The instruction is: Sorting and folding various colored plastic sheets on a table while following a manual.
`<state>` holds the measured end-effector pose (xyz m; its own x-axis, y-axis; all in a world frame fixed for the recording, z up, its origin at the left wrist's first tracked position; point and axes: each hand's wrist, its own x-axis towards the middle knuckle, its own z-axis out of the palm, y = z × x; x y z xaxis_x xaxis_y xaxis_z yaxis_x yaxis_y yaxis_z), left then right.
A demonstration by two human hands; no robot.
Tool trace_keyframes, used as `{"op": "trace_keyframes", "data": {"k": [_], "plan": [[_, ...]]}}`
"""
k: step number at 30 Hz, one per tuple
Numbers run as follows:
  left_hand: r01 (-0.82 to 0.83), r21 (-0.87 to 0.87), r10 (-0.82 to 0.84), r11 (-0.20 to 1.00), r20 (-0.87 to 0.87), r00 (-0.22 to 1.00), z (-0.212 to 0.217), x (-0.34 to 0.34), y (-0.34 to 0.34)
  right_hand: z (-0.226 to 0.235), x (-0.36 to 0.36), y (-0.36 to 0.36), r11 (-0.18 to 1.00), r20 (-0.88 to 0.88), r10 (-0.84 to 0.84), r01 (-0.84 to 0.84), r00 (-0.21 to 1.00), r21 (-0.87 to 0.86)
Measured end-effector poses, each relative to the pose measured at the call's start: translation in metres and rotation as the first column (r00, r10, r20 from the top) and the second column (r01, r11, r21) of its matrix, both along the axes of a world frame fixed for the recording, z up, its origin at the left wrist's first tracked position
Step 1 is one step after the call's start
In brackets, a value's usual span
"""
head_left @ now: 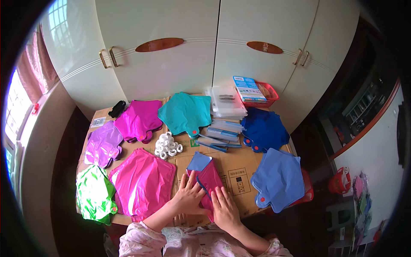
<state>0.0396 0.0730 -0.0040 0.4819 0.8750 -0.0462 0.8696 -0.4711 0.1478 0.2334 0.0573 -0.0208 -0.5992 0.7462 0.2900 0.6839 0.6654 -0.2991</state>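
My left hand (189, 198) lies with its fingers spread on a folded magenta foil sheet (209, 171), which looks like a flat foil balloon. Beside it, my right hand (224, 208) rests on the same sheet's right side, fingers stretched out flat. At the far end of the sheet a blue-grey flap (199, 162) shows, and a dark blue strip (202, 186) runs between my hands. The sheet's near part is partly hidden under my hands. A large stack of pink foil balloons (143, 182) lies left of my left hand.
Cardboard (239, 200) covers the table. Around lie green (95, 192), lilac (102, 143), purple (138, 119), teal (185, 112), dark blue (266, 128) and light blue (279, 179) foil stacks, white rolls (167, 145), flat packets (220, 132), clear sleeves (227, 99) and a red basket (270, 95).
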Motion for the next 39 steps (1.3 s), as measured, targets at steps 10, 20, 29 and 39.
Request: {"op": "trace_keyframes", "data": {"k": [10, 20, 29, 39], "plan": [[-0.439, -0.237, 0.480, 0.867, 0.638, 0.602, 0.000, -0.006, 0.032, 0.000, 0.000, 0.001, 1.000, 0.014, -0.005, 0.005, 1.000, 0.006], [-0.473, -0.164, 0.474, 0.865, 0.573, 0.668, -0.015, -0.013, 0.044, 0.000, 0.000, 0.001, 1.000, -0.023, 0.016, -0.015, 1.000, 0.013], [-0.487, -0.139, 0.481, 0.862, 0.525, 0.702, -0.009, -0.010, 0.044, -0.003, 0.001, 0.000, 0.998, -0.055, 0.034, -0.031, 0.998, 0.053], [-0.465, -0.148, 0.467, 0.873, 0.527, 0.710, -0.011, -0.014, 0.044, -0.001, 0.001, 0.001, 0.993, -0.069, 0.083, -0.076, 0.994, 0.087]]}}
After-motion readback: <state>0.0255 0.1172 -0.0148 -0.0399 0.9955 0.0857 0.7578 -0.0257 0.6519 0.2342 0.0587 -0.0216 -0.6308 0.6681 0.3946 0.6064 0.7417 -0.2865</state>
